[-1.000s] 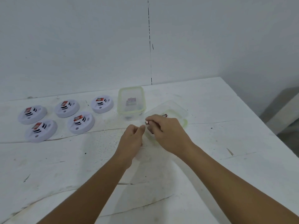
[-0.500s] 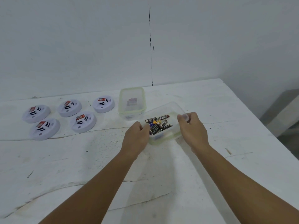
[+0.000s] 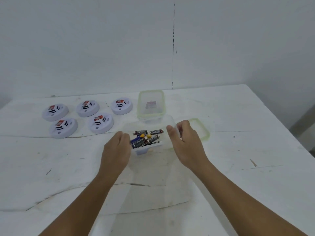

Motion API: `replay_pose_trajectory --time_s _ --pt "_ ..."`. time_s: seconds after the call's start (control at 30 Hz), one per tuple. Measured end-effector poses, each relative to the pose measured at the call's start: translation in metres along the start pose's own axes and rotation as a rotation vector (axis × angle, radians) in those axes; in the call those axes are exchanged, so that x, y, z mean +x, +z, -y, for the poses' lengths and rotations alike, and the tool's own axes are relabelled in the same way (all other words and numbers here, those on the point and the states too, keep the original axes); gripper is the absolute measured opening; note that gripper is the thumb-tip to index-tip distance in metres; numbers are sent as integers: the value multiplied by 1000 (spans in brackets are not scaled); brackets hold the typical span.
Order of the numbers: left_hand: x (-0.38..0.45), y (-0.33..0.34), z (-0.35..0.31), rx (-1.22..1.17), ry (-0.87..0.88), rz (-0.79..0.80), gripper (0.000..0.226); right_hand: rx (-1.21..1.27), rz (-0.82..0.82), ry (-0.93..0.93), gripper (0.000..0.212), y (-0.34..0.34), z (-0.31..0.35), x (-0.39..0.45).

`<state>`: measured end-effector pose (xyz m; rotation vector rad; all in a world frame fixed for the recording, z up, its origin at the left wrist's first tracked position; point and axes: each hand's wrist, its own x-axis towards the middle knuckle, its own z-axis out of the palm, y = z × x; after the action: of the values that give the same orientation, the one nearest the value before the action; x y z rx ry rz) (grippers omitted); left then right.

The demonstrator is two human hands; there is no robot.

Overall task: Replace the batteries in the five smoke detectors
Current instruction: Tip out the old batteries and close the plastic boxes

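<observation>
Several white round smoke detectors point(image 3: 101, 125) with red labels lie in two rows at the far left of the white table point(image 3: 238, 150). A clear plastic container point(image 3: 144, 150) holding several loose batteries point(image 3: 147, 137) sits between my hands at the table's middle. My left hand point(image 3: 117, 150) grips its left side. Around its right rim my right hand point(image 3: 185, 142) curls its fingers. The container looks tilted toward me; I cannot tell whether it is touching the table.
Just right of my right hand, a green-rimmed lid point(image 3: 203, 132) lies flat. A second clear container with a green rim point(image 3: 141, 103), with a small red item inside, stands behind the battery container. The table's right edge drops off at the far right.
My right hand left the batteries and took the container's right side. Both hands then shifted the container left, off the green-rimmed lid, which now lies uncovered.
</observation>
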<state>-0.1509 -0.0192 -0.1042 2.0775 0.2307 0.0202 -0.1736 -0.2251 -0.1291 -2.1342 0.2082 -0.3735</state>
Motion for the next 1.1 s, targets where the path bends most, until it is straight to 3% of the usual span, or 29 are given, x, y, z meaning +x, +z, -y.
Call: replay_pose_trajectory --time_s 0.17,0.3,0.43,0.6,0.73,0.83,1.1 --pt "-3 -38 27 75 14 -80 30 -155 155 -131 48 24 3 -8" --pt "-5 -48 39 101 2 -90 30 -270 195 -170 64 25 0 -11" --pt "0 -48 44 220 16 -44 31 -506 167 -211 51 17 -12 -6" --pt "1 -48 52 194 38 -144 17 -702 398 -179 51 3 -15 3" --pt "0 -52 49 178 169 -267 36 -757 333 -256 28 3 -19 4" --pt "-3 -51 36 118 343 -307 33 -788 274 -296 25 6 -19 1" --pt "-15 -28 2 110 612 -41 8 -527 -105 -372 23 -5 5 3"
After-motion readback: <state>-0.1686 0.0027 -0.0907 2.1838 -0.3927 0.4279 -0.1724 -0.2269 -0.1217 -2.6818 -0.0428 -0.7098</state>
